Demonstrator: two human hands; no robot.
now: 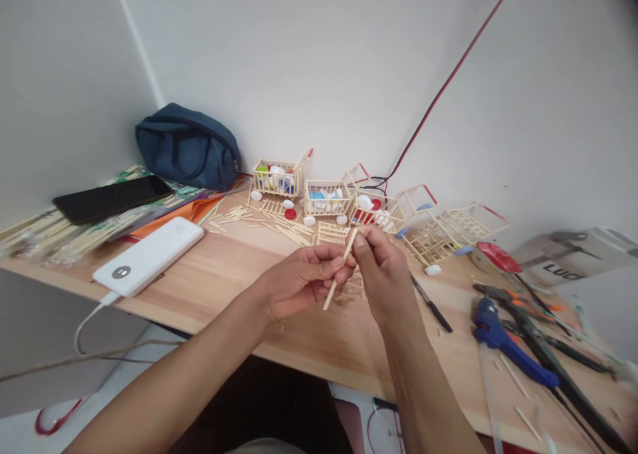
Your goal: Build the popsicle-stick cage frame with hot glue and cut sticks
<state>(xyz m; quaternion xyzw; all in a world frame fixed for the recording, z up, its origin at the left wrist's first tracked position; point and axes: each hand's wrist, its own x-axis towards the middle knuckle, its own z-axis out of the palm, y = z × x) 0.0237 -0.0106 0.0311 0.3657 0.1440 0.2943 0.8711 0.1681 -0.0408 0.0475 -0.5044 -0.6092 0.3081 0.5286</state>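
Above the middle of the wooden table (239, 274), both my hands grip one thin wooden stick (331, 296), held at a slant. My left hand (304, 274) pinches it around its middle between thumb and fingers. Near the stick's upper end, my right hand (386, 268) is closed on it with thumb and fingertips. Partly hidden behind and below my hands lie small ladder-like stick frames (331, 233). Beyond them stand several small carts built of sticks, among them one with bottle caps inside (276, 178) and another cart (326, 198) beside it.
Loose cut sticks (294, 228) lie behind my left hand. A white power bank (149, 258), a black phone (112, 198) and a blue pouch (189, 147) are at left. On the right are a black pen (433, 308), a blue glue gun (513, 347) and a red-topped bowl (496, 258).
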